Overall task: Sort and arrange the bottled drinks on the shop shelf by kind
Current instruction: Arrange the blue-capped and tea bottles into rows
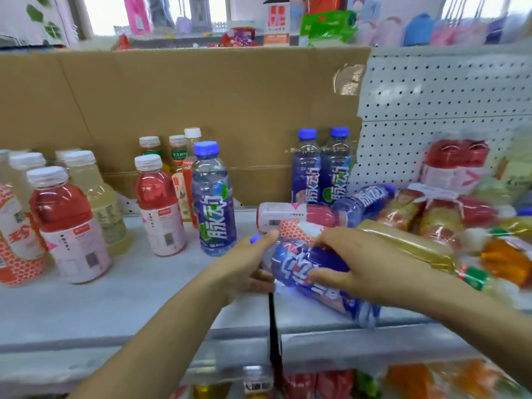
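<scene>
- The left hand (247, 260) grips the cap end of a blue bottle (288, 259), with the thumb on top beside the blue cap and the fingers curled under the neck.
- The right hand (354, 263) wraps over the middle of the same bottle, fingers curled across its label.
- This bottle lies tilted on its side over the front of the shelf (129, 289), cap pointing left and back, base near the front edge. Whether the base touches the shelf cannot be told.
- Just left of the hands, another blue drink (213, 200) stands upright.
- Two more blue bottles (306, 168) stand side by side, touching, against the cardboard sheet (201, 96) at the back.
- A fourth blue one (362, 203) lies on its side behind the hands, next to a red drink (293, 216) that also lies flat.
- Two red drinks stand upright on the left: one (159, 208) beside the standing blue bottle, one (67, 226) nearer the front.
- A pale yellow drink (95, 194) stands just behind the front red one.
- Tea bottles (178, 156) stand in the back row by the cardboard.
- On the right, a blurred pile of yellow, red and orange bottles (408, 243) lies jumbled below the white pegboard (446, 96).
</scene>
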Motion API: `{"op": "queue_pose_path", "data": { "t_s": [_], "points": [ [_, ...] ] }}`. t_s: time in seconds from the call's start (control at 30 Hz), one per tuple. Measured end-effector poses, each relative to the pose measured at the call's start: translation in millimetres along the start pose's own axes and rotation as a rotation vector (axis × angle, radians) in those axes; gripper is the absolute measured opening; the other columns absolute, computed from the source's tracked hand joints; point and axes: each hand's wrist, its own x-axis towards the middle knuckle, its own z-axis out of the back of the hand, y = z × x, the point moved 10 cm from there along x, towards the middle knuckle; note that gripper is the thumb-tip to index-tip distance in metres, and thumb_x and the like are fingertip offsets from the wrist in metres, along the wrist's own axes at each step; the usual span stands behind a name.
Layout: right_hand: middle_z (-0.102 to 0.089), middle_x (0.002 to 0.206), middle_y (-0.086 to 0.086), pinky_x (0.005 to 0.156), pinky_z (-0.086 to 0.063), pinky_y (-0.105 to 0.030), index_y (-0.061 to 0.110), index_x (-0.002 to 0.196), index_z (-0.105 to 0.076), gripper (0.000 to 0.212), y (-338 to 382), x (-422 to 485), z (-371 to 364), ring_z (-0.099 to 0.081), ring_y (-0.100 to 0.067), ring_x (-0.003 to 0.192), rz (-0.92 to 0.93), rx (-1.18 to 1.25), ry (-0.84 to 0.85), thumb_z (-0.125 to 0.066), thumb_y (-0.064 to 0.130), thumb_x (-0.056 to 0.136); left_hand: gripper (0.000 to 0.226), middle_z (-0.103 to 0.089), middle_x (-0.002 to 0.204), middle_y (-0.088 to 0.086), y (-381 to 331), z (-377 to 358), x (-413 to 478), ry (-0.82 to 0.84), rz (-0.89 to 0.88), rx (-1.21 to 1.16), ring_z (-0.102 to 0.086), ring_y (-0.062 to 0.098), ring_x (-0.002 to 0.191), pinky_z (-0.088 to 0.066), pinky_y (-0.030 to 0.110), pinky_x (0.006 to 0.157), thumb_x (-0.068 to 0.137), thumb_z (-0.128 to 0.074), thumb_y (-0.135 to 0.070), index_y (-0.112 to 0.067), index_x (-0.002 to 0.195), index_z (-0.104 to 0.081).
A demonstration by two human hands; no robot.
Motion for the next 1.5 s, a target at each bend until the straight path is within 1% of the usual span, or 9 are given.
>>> {"op": "queue_pose_path", "data": {
  "t_s": [0.33, 0.57, 0.67, 0.8, 0.93, 1.1, 1.2, 1.3, 1.5],
  "points": [
    [-0.062, 0.115, 0.001, 0.092, -0.044, -0.038, 0.022, 0.122, -0.063, 0.035, -15, -22, 21, -0.054, -0.018, 0.108, 0.168, 0.293, -0.258, -0.045, 0.043, 0.101, 0.057, -0.060, 0.098, 0.006, -25, -8, -37, -0.476, -0.356, -0.454, -0.067, 0.009, 0.057, -0.052, 0.025, 0.043, 0.089, -0.071, -0.013, -0.019, 0.133, -0.035],
    [-0.046, 0.135, 0.000, 0.097, -0.042, -0.035, 0.023, 0.143, -0.037, 0.066, -71, -41, -2, -0.046, -0.021, 0.122, -0.007, -0.134, -0.139, -0.060, 0.050, 0.087, 0.076, -0.048, 0.133, 0.007, -76, 39, -98, -0.733, -0.809, -0.156, -0.068, 0.017, 0.104, -0.061, 0.040, 0.083, 0.081, -0.071, -0.013, -0.037, 0.139, -0.029],
    [-0.063, 0.114, -0.009, 0.081, -0.052, -0.036, 0.011, 0.129, -0.057, 0.080, -64, -38, -16, -0.061, -0.027, 0.100, 0.006, -0.347, -0.104, -0.084, 0.039, 0.059, 0.073, -0.040, 0.139, 0.010, -87, 52, -117, -0.809, -0.887, 0.050, -0.061, 0.023, 0.115, -0.056, 0.042, 0.095, 0.075, -0.072, -0.019, -0.047, 0.129, -0.031],
    [-0.065, 0.083, -0.012, 0.060, -0.051, -0.031, 0.006, 0.110, -0.068, 0.069, -52, -31, -6, -0.061, -0.026, 0.071, 0.064, -0.401, -0.192, -0.086, 0.014, 0.044, 0.075, -0.037, 0.133, 0.007, -94, 65, -119, -0.843, -0.909, 0.299, -0.051, -0.012, 0.104, -0.044, 0.003, 0.083, 0.083, -0.071, 0.002, -0.023, 0.140, -0.030],
    [-0.055, 0.127, 0.002, 0.077, -0.045, -0.026, 0.023, 0.134, -0.037, 0.048, -52, -30, 8, -0.057, -0.017, 0.108, 0.080, -0.202, -0.142, -0.055, 0.038, 0.092, 0.085, -0.039, 0.135, 0.008, -97, 85, -112, -0.874, -0.892, 0.543, -0.044, 0.005, 0.111, -0.039, 0.005, 0.093, 0.079, -0.075, -0.001, -0.028, 0.146, -0.030],
    [-0.064, 0.092, 0.005, 0.065, -0.042, -0.027, 0.020, 0.104, -0.060, 0.029, -49, -7, 75, -0.059, -0.015, 0.081, 0.039, 0.273, -0.328, -0.077, 0.026, 0.081, 0.098, -0.037, 0.146, -0.001, -90, 117, -105, -0.836, -0.787, 0.412, -0.048, 0.010, 0.127, -0.045, 0.033, 0.107, 0.081, -0.077, -0.008, -0.028, 0.155, -0.015],
    [-0.066, 0.083, 0.009, 0.058, -0.041, -0.009, 0.020, 0.091, -0.065, 0.026, -37, 23, 93, -0.061, -0.007, 0.075, 0.083, 0.515, -0.403, -0.084, 0.025, 0.074, 0.093, -0.044, 0.134, -0.012, -81, 119, -99, -0.785, -0.746, 0.298, -0.054, -0.014, 0.108, -0.048, 0.012, 0.091, 0.084, -0.077, -0.010, -0.025, 0.154, -0.018],
    [-0.070, 0.089, 0.000, 0.071, -0.052, -0.018, 0.014, 0.097, -0.069, 0.026, -29, 56, 91, -0.068, -0.014, 0.083, 0.089, 0.733, -0.390, -0.081, 0.025, 0.078, 0.083, -0.045, 0.111, -0.029, -70, 124, -90, -0.734, -0.712, 0.287, -0.051, -0.030, 0.088, -0.044, -0.003, 0.070, 0.080, -0.080, -0.012, -0.021, 0.146, -0.030],
    [-0.069, 0.089, -0.003, 0.076, -0.056, -0.037, 0.011, 0.098, -0.069, 0.030, 21, 103, 111, -0.067, -0.020, 0.084, 0.172, 0.569, -0.426, -0.080, 0.031, 0.079, 0.086, -0.052, 0.136, -0.010, -67, 163, -80, -0.728, -0.656, 0.313, -0.059, -0.001, 0.109, -0.048, 0.016, 0.087, 0.081, -0.079, -0.020, -0.024, 0.150, -0.028]
  ]
}}
